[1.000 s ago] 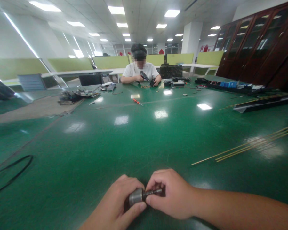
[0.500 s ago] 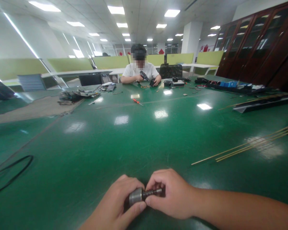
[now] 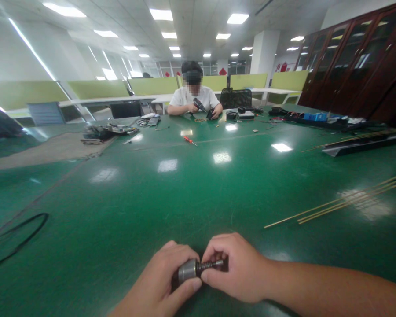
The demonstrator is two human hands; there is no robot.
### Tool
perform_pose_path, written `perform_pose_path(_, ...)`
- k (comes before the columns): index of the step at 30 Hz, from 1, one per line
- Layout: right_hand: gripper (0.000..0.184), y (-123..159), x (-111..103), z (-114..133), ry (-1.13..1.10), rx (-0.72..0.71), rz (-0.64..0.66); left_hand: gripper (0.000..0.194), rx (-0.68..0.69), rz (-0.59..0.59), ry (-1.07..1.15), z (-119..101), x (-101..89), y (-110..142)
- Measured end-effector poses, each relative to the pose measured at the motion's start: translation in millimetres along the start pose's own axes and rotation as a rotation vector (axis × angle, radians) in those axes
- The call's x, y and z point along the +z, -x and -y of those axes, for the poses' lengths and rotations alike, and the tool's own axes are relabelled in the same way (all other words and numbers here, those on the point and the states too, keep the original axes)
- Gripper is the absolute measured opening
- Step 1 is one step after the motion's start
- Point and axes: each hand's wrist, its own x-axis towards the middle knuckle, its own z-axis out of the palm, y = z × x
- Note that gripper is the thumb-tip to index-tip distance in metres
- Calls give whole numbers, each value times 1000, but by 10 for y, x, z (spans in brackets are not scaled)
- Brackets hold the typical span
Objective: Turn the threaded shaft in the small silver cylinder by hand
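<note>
Grey metal cylinder [image 3: 187, 270] at six o'clock, on or just above green bench [image 3: 185, 198]; can't tell. Dark ribbed shaft [image 3: 207, 266] sticks out toward three o'clock. Left hand [image 3: 166, 267]: grip wrapped round cylinder. Right hand [image 3: 239, 269]: grip pinching shaft near cylinder. Probably dense, rigid, heavyish for its size; smooth barrel could slip, doesn't look fragile. Best hold: barrel firmly, shaft by fingertips. Red-handled screwdriver [image 3: 188, 139] at twelve o'clock from hands, thin rods [image 3: 277, 222] at two.
</note>
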Motion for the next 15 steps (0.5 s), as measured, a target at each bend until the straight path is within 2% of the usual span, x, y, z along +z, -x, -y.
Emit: perform_pose_path(15,8,22,2,-2,-25,22,1,26,8,-35,21,49,12,24)
